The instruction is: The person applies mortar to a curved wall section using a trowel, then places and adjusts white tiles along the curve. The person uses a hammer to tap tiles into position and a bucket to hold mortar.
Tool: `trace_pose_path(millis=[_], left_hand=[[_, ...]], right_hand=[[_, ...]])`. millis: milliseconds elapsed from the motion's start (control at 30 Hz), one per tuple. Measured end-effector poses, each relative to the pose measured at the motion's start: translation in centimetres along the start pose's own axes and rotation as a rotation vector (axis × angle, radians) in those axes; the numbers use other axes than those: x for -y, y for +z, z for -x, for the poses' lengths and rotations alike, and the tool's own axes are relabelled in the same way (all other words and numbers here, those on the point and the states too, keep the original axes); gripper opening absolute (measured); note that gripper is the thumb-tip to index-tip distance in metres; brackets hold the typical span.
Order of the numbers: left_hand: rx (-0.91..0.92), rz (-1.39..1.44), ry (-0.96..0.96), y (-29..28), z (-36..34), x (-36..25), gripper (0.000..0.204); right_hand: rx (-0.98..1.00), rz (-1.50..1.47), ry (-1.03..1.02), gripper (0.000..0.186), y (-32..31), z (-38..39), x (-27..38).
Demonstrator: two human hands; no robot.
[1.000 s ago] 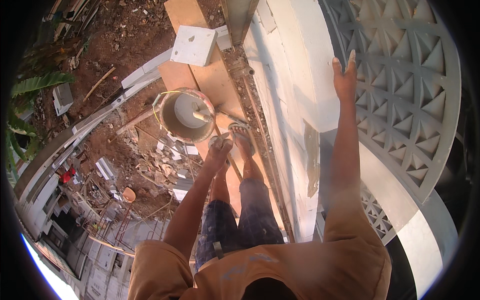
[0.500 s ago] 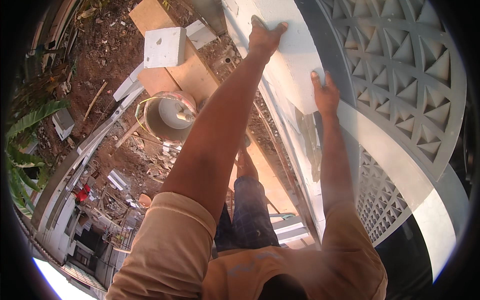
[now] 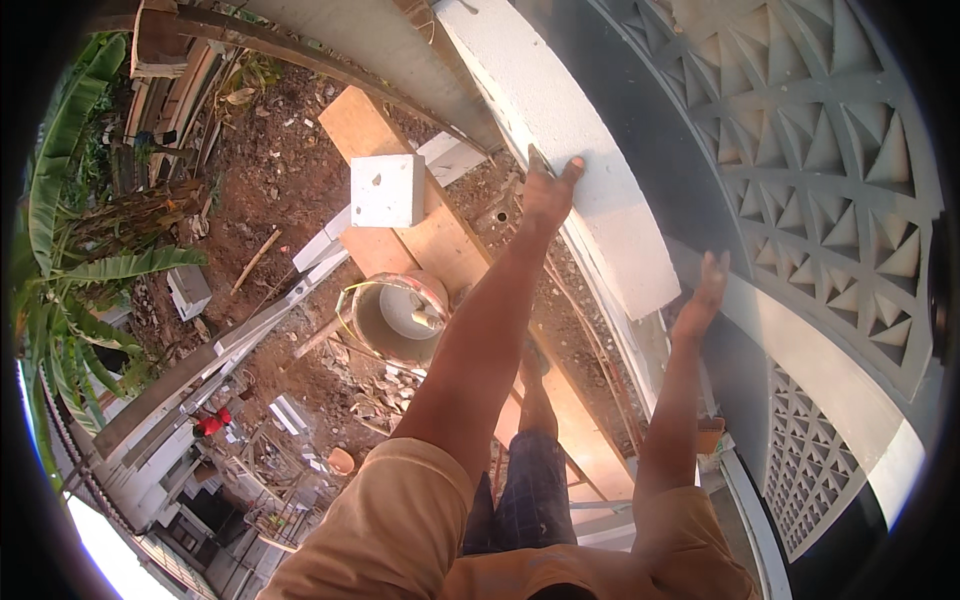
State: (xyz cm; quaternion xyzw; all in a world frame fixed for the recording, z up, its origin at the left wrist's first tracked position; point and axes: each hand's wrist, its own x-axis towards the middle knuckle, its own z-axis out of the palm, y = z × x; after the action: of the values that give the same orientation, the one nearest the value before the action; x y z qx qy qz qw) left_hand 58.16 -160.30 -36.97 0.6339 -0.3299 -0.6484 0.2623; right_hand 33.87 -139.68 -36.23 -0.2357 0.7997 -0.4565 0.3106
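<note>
A long white lightweight block [image 3: 590, 130] lies on top of the narrow wall beside a grey panel. My left hand [image 3: 550, 197] is closed over the block's left edge, thumb on its top face and fingers partly hidden along the side. Past the block's near right corner is my right hand [image 3: 703, 293], holding nothing. Its fingers stretch out beside the dark grey wall surface [image 3: 640, 130], apart from the block.
Below left, a mortar bucket [image 3: 400, 318] stands by wooden planks [image 3: 455, 240] bearing another white block [image 3: 385, 190]. Patterned grey vent panels [image 3: 820, 150] rise at the right. Rubble and brown soil [image 3: 270, 150] cover the ground at left, near banana leaves [image 3: 75, 150].
My right hand has come off the block's near end and moved right, fingers stretched out. My left hand remains on the block's edge. The whole view has shifted.
</note>
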Motion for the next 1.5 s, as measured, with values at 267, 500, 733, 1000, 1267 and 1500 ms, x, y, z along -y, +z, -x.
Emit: trace_pose_path(millis=[267,500,733,1000,1267,1500], left_hand=[[-0.01,0.057,0.107,-0.1,-0.7,1.1,0.103],[-0.155,0.036,0.102,0.1,-2.4,3.6,0.066],[-0.08,0.044,0.188,0.9,-2.4,3.1,0.068],[-0.054,0.08,0.04,-1.2,-0.3,1.2,0.101],[0.018,0.118,0.112,-0.6,-1.4,1.7,0.097],[0.022,0.166,0.08,-0.2,-0.6,0.8,0.103]], right_hand=[[-0.192,-0.955,0.641,0.083,0.5,1.2,-12.3],[0.016,-1.119,0.706,0.07,-1.0,1.3,-10.1],[0.191,-1.074,0.507,0.078,5.4,0.5,-10.1],[0.011,-0.953,0.811,0.09,1.9,1.0,-4.8],[0.558,-1.304,0.448,0.067,6.3,-0.2,-8.3],[0.188,-0.879,0.729,0.069,4.7,-0.5,-5.3]])
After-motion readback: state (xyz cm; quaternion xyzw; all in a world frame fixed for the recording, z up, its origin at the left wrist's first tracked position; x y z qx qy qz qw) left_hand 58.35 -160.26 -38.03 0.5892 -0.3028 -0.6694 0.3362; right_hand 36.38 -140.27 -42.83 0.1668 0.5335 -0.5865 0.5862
